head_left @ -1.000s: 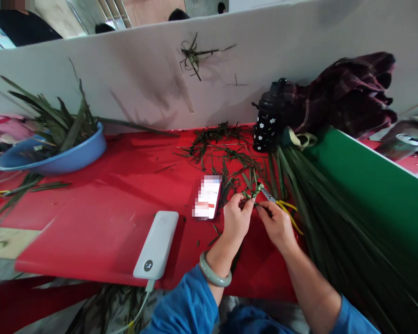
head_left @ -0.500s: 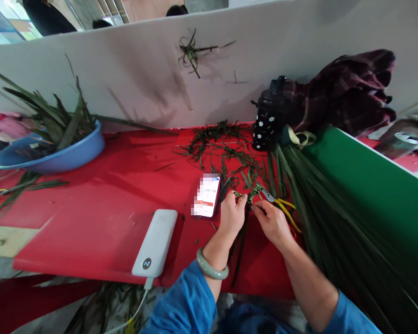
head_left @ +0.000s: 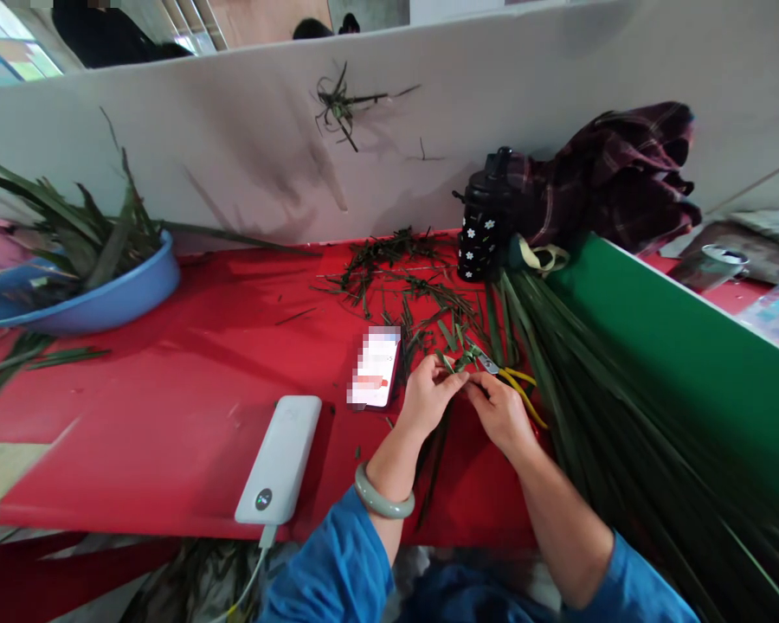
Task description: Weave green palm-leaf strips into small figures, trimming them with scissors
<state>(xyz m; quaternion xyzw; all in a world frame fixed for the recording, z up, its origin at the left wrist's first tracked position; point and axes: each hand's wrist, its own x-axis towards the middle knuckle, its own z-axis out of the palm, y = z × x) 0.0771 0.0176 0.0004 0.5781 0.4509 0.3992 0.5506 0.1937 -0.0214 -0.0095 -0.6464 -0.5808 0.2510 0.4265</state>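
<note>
Fingers pinched, my left hand (head_left: 427,394) grips a small piece of green leaf strips (head_left: 460,356), and a ring of grey-green stone circles that wrist. Close against it, my right hand (head_left: 501,414) pinches at the lower side of the same leaf piece, its fingertips near my left thumb. Long dark strips (head_left: 436,467) hang down below the hands. Just beyond my right hand lie scissors with yellow handles (head_left: 523,394), their blades partly behind the leaf piece. A lit phone (head_left: 375,368) rests to the left of my left hand.
A white power bank (head_left: 279,459) with a cable lies at the front left. Cut leaf scraps (head_left: 395,255) and a black flowered bottle (head_left: 484,221) stand farther back. Long leaves (head_left: 597,415) lie along a green board (head_left: 681,372) at right. A blue basin (head_left: 123,290) holds leaves.
The view has shifted, so most things appear farther left. My hands have come closer together at the leaf piece, which both still hold.
</note>
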